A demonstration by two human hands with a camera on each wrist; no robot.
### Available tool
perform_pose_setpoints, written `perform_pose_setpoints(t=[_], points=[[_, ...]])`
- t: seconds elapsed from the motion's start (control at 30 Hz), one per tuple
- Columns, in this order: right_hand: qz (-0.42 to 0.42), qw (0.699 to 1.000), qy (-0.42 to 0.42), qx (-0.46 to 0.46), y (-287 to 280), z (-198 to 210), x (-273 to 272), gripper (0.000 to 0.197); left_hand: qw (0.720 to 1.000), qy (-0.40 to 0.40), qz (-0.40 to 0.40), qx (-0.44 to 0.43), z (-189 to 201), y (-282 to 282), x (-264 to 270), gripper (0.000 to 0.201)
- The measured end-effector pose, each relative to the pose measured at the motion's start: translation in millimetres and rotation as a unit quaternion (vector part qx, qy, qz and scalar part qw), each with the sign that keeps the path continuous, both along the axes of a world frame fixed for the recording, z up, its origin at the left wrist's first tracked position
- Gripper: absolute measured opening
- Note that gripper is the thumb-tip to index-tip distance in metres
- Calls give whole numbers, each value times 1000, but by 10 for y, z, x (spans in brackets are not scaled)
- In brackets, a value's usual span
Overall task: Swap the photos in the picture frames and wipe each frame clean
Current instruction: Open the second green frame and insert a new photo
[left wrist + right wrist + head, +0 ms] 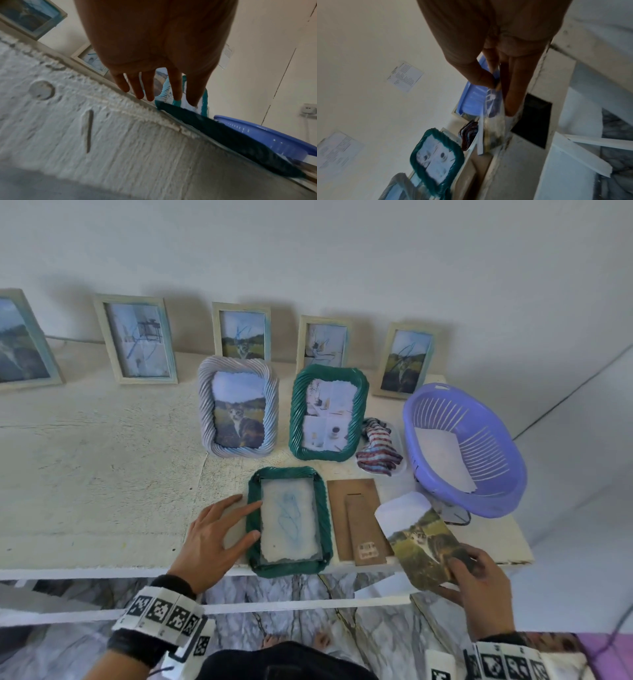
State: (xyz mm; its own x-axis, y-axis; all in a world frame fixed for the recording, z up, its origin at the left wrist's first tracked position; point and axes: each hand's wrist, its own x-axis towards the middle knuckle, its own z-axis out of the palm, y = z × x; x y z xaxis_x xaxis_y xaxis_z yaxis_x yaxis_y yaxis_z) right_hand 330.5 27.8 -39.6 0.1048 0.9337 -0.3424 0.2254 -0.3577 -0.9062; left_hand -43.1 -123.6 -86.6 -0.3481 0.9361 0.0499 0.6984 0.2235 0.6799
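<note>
A green twisted frame (pixel 289 520) lies face down at the table's near edge, its bare pane marked with blue scribbles. My left hand (pixel 239 522) rests against the frame's left rim with straight fingers; in the left wrist view the left hand (pixel 159 97) hovers spread over the frame (pixel 223 135). My right hand (pixel 469 573) pinches a cat photo (pixel 421 542) by its lower corner, off the table's front right; the wrist view shows the right hand (pixel 498 86) holding the photo (pixel 493 132) edge-on. A brown backing board (pixel 358 520) lies right of the frame.
A lilac frame (pixel 238 410) with a cat photo and a green frame (pixel 328 412) with a collage stand upright behind. A striped cloth (pixel 378 451) and a purple basket (pixel 466 450) holding white paper sit at right. Several pale frames line the wall.
</note>
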Motion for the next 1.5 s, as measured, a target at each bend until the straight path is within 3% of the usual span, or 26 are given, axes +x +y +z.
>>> perform_pose_setpoints(t=[0.13,0.2,0.33,0.47,0.57,0.67,0.8,1.03,1.2,1.3,1.4,1.5], points=[[-3,997,-73,17,66,-104,281,15,999,50,14,-9,168,174,28,54],[-8,997,-68,22,100,-107,370,14,999,53,-2,7,304,364,126,53],[-30,1000,-2,8,172,-40,484,14,993,47,-87,63,597,939,546,46],[-18,1000,5,20,238,-35,605,9,970,71,-202,113,806,1609,1169,44],[-5,1000,-11,22,268,-45,634,5,957,148,-244,58,874,2047,1550,49],[32,999,-33,23,273,-53,679,18,945,223,-239,6,853,2328,1689,43],[132,979,-146,51,337,-119,778,37,947,182,-261,37,764,2448,1648,29],[227,922,-286,129,687,-48,663,35,949,132,-268,104,816,2468,1614,38],[292,865,-390,119,975,-46,537,40,952,129,-260,98,866,2467,1631,40],[303,842,-433,111,1069,-56,497,29,952,136,-256,95,828,2427,1653,41],[298,848,-427,97,1070,-59,532,15,952,145,-253,94,749,2378,1666,40],[264,887,-367,93,1058,-7,717,16,954,144,-250,85,677,2329,1681,43]])
